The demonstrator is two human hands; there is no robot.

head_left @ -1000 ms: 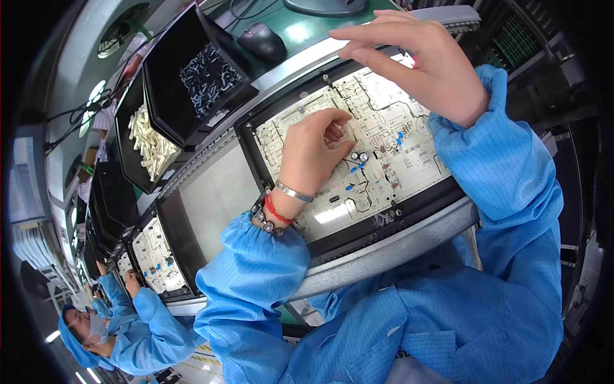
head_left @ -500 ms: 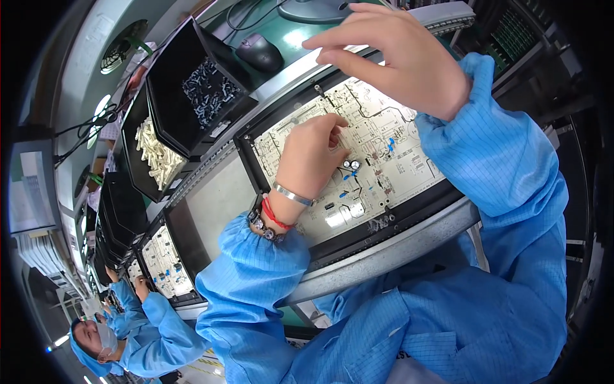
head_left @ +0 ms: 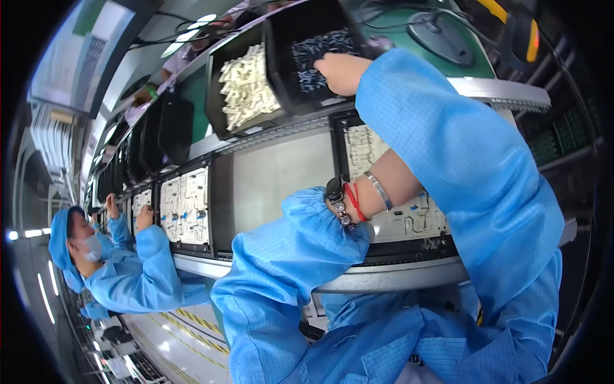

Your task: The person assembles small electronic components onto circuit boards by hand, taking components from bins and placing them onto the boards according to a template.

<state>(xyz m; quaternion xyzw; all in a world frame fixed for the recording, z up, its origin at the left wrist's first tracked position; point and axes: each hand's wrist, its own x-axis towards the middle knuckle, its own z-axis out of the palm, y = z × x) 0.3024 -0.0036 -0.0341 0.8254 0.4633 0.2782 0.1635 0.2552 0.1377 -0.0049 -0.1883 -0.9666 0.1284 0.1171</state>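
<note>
Since the earlier frame, the right hand (head_left: 345, 72) has swung from above the circuit board (head_left: 393, 230) to a bin at the top centre, and the view has turned, so the bins lie further right. The left hand (head_left: 400, 173) remains over the board, now mostly behind the right sleeve (head_left: 441, 128).

Largest is the blue clothing, its sleeves crossing right of centre. A metal-edged line (head_left: 396, 277) spans the middle, with a co-worker (head_left: 137, 278) in blue beside it at the left. The board lies in a black frame right of centre, partly covered by both arms; a bare grey panel (head_left: 281, 176) separates it from a second board (head_left: 185, 205) at centre left.

At the top, one black bin (head_left: 281, 77) holds small dark parts (head_left: 307, 54), and another, to its left, holds cream parts (head_left: 246, 89). The right hand's fingers are bent, their tips down at the dark parts; whether they pinch one cannot be told. The left fingers are hidden, so their grip cannot be told either. Smallest, a silver bangle (head_left: 378, 191) and red cord (head_left: 354, 202) circle the left wrist.
</note>
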